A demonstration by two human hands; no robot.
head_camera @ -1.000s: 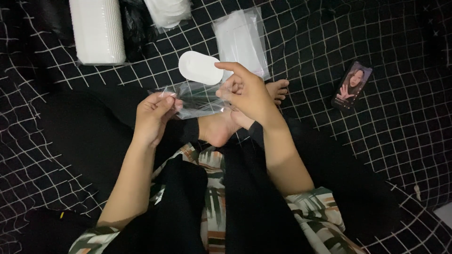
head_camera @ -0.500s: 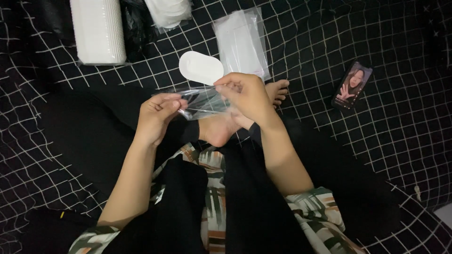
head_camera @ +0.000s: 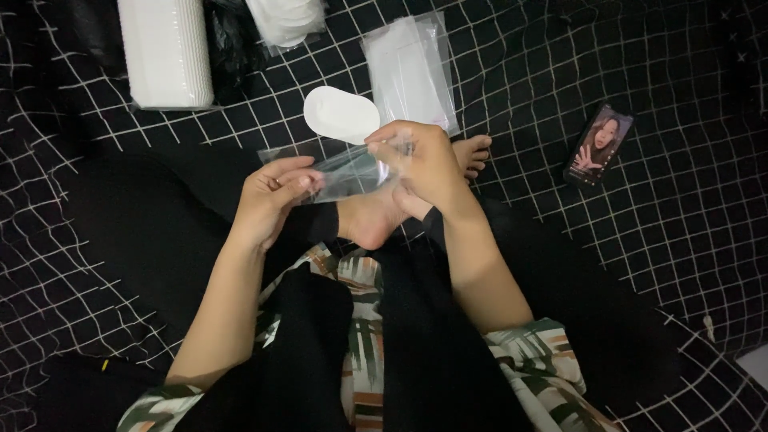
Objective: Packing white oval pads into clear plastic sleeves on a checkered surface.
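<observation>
The person sits cross-legged on a black bedsheet (head_camera: 656, 240) with a white grid pattern. Both hands are raised above the lap and work on one item: a small clear plastic sleeve (head_camera: 352, 172).

The left hand (head_camera: 272, 196) is closed on the left end of the sleeve, thumb on top and fingers beneath. This grip holds the film taut and roughly level. The right hand (head_camera: 420, 160) pinches the right end between thumb and fingertips, judged to be at the open mouth. The two hands stand a short way apart, joined only by the sleeve stretched between them. Whether the sleeve is empty cannot be told; the film is transparent and reflective.

A white oval pad (head_camera: 342, 114) lies flat on the sheet just beyond the sleeve, apart from both hands. It sits within easy reach of the right hand.

Further out:
- A stack of clear sleeves (head_camera: 412, 72) lies beyond the pad.
- A block of white stacked items (head_camera: 166, 52) stands at the upper left.
- A bag of white oval pads (head_camera: 288, 20) sits at the top edge.
- A smartphone (head_camera: 598, 144) with a lit screen lies to the right, well apart.

The person's bare foot (head_camera: 376, 220) rests directly under the sleeve. Nothing lies between the hands and the pad.
</observation>
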